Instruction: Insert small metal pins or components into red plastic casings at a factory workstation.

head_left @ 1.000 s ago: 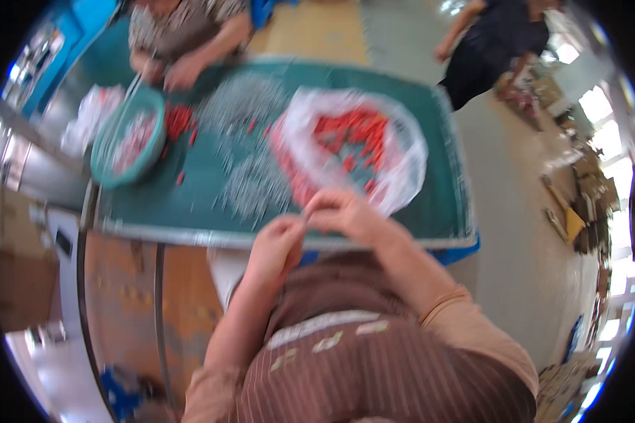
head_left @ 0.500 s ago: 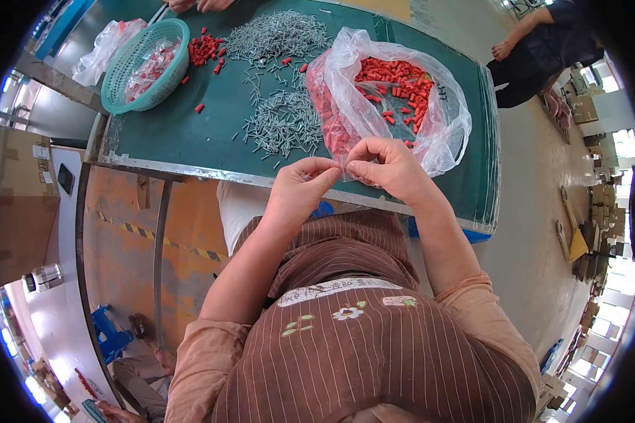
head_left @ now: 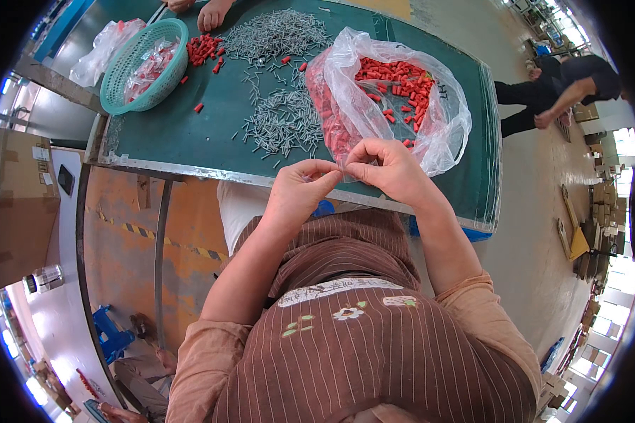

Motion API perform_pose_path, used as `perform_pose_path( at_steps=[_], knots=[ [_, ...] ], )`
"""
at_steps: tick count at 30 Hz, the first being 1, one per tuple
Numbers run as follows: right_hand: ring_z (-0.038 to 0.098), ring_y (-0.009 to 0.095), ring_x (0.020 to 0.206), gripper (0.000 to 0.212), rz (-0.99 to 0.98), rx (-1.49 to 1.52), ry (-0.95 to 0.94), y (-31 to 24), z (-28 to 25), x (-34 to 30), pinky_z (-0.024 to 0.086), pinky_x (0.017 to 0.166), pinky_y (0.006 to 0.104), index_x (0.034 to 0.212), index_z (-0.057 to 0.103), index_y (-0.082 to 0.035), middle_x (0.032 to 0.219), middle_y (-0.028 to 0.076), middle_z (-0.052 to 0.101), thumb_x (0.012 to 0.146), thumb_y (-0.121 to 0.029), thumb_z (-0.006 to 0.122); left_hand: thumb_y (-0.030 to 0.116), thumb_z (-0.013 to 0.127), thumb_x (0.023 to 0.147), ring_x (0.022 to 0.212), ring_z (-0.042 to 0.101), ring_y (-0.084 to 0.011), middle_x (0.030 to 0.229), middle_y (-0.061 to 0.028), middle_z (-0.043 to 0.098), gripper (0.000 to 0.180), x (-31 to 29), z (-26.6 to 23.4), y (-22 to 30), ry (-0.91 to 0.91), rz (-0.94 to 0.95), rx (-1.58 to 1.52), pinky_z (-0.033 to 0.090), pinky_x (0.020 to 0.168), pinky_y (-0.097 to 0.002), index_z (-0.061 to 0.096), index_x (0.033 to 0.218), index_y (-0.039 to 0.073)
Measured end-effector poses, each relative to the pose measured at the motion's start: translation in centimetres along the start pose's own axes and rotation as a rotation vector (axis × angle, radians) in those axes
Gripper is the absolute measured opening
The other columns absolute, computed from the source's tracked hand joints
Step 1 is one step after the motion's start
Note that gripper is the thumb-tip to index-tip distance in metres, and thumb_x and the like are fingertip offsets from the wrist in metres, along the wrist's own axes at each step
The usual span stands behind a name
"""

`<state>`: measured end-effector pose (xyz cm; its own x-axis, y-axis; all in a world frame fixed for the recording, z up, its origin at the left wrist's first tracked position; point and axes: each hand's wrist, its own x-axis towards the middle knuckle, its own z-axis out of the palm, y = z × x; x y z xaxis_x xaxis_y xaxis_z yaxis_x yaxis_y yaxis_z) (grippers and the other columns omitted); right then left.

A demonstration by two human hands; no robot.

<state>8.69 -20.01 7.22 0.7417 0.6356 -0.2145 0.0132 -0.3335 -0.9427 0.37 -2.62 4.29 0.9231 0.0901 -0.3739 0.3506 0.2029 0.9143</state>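
Note:
My left hand [head_left: 298, 192] and my right hand [head_left: 391, 170] meet at the table's near edge, thumb and forefinger pinched on each. Between the fingertips is a small clear plastic bag [head_left: 343, 170], mostly hidden by the fingers. Just beyond my right hand stands a large clear plastic bag [head_left: 453, 144], its mouth spread wide around many red plastic plugs [head_left: 395, 72]. A heap of grey metal screws [head_left: 279, 123] lies on the green table [head_left: 162, 137], beyond my left hand. Farther back is a second screw heap [head_left: 279, 34].
At the far left sits a green mesh basket [head_left: 111, 90] with small filled bags [head_left: 150, 69]. Beside it are loose red plugs [head_left: 203, 49] and a co-worker's hand [head_left: 213, 14]. Another person [head_left: 578, 84] is past the table's right end. Cardboard boxes [head_left: 17, 211] stand left.
My hands stay pinched together in nearly the same place. The co-worker's hand has come down to the loose red plugs. The person at the right has moved farther right.

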Motion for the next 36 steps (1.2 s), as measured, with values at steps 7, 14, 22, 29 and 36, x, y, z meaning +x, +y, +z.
perform_pose_path(
  at_steps=[7,14,22,29,36],
  knots=[
    [0.058,0.02,0.079,0.017,-0.338,-0.433,0.392,0.7,0.9,-0.5,0.047,0.071,0.0322,0.095,0.062,-0.002,0.086,0.007,0.061,0.082,-0.01,0.068,0.021,0.07,0.085,0.063,0.052,-0.0051,0.075,0.0,0.063,0.021,0.0,-0.1,0.1,0.084,-0.002,0.162,0.043,0.053,-0.0216,0.071,0.092,0.001],
    [0.061,0.033,0.084,0.018,-0.293,-0.426,0.28,0.4,3.5,-1.7,0.047,0.073,0.0418,0.087,0.062,-0.003,0.086,0.015,0.062,0.083,-0.02,0.064,0.011,0.071,0.082,0.053,0.045,-0.005,0.062,0.0041,0.055,0.013,0.0,0.0,-2.3,0.141,0.169,0.184,0.039,0.048,-0.0217,0.068,0.085,-0.001],
    [0.064,0.035,0.083,0.018,-0.21,-0.365,0.198,1.9,2.9,-0.9,0.049,0.073,0.0433,0.087,0.063,0.0,0.085,0.018,0.066,0.083,-0.017,0.059,0.005,0.071,0.081,0.054,0.038,-0.0008,0.059,0.007,0.049,0.007,0.0,0.7,-2.7,0.182,0.281,0.432,0.029,0.048,-0.0195,0.067,0.08,0.0],
    [0.065,0.032,0.081,0.02,-0.112,-0.361,0.148,1.8,3.0,-0.8,0.05,0.071,0.0397,0.092,0.065,-0.001,0.087,0.016,0.067,0.082,-0.019,0.062,0.002,0.07,0.082,0.06,0.045,-0.001,0.068,0.0045,0.057,0.007,-0.6,1.0,-1.7,0.094,0.136,0.061,0.034,0.053,-0.0173,0.064,0.078,0.002],
    [0.066,0.03,0.076,0.021,-0.073,-0.273,0.172,1.4,3.9,-1.3,0.05,0.067,0.0376,0.092,0.065,0.001,0.082,0.017,0.067,0.082,-0.017,0.062,0.002,0.07,0.082,0.06,0.046,-0.0012,0.069,0.0039,0.057,0.01,-1.8,0.2,-1.6,0.088,0.119,-0.039,0.035,0.054,-0.0171,0.061,0.078,0.004]
  ],
)
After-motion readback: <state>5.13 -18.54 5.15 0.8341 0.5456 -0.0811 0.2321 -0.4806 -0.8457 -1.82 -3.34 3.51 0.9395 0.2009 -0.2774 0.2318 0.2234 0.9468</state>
